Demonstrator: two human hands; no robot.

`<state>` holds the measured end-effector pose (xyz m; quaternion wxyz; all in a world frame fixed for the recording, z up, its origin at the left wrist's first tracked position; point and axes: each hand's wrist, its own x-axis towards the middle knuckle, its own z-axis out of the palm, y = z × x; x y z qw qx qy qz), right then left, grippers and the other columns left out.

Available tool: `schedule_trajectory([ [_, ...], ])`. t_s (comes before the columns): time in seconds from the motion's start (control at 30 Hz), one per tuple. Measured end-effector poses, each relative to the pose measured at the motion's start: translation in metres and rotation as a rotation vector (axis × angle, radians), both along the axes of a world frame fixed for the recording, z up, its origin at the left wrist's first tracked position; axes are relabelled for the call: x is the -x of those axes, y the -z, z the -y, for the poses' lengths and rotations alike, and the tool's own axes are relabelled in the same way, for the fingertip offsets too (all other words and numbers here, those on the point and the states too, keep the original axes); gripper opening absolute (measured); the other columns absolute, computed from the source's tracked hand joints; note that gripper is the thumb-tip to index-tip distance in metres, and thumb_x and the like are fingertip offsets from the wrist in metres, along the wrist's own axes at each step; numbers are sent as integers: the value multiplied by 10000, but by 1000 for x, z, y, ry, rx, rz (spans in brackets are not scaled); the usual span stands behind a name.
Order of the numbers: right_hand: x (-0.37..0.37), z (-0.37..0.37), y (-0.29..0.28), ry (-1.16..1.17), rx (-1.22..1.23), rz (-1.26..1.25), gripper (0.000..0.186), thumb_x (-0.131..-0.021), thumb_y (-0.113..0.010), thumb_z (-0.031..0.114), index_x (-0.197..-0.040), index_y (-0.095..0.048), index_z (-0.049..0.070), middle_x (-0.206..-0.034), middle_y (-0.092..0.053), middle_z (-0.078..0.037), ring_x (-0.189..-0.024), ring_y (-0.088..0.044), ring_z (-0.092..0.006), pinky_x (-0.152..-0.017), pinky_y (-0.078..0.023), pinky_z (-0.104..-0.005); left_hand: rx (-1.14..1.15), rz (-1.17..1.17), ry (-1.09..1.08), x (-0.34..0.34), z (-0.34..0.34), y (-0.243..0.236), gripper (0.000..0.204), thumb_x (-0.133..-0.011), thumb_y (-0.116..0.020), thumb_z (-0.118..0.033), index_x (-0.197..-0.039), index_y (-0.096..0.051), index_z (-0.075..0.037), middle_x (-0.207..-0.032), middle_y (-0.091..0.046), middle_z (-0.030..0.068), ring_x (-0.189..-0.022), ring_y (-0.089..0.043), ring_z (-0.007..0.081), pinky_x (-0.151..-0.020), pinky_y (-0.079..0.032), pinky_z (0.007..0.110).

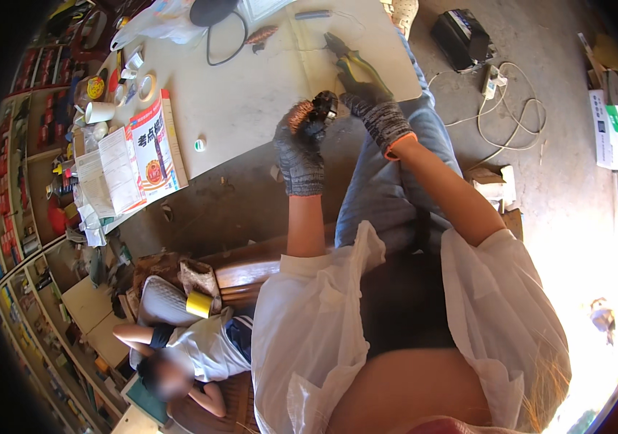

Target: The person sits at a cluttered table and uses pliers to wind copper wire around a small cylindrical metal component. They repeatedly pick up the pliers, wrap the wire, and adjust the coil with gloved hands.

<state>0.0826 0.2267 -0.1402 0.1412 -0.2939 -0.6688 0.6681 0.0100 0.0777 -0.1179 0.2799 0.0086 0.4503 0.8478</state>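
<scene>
My left hand point(299, 159), in a grey knitted glove, is closed around a small dark motor part with copper windings point(316, 116), held over the table's near edge. My right hand point(380, 121) wears a similar glove with an orange cuff edge, its fingers pointing left toward the motor part. Directly beyond it are pliers with yellow-green and black handles point(359, 69), jaws pointing away from me. The handle ends meet the glove; whether my fingers grip them or the pliers lie on the table is unclear.
On the pale table point(251, 108) are a red-and-white book point(156, 148), tape rolls point(147, 87), a black cable point(226, 54) and a copper-coloured piece point(262, 34). A black box point(462, 40) and white cord point(515, 130) lie on the floor at right. Someone reclines point(204, 347) at lower left beside shelves.
</scene>
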Motion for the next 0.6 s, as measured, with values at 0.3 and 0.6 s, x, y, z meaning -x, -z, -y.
schedule_trajectory([
  [0.3,27,-37,4,-64,-944,500,534,-704,-679,485,-1004,-632,46,-1113,-550,-164,-1027,-506,-347,-898,-425,-423,-11,105,-112,49,2,50,400,-817,-502,-329,-1039,-615,-15,-949,-644,79,-747,-605,167,-526,-439,197],
  [0.6,50,-27,-21,-228,-1073,723,670,-651,-686,553,-1082,-590,49,-1064,-534,-183,-986,-524,-321,-800,-478,-422,77,-67,-110,45,-6,29,372,-821,-498,-281,-1024,-619,7,-982,-648,111,-781,-622,181,-517,-422,204],
])
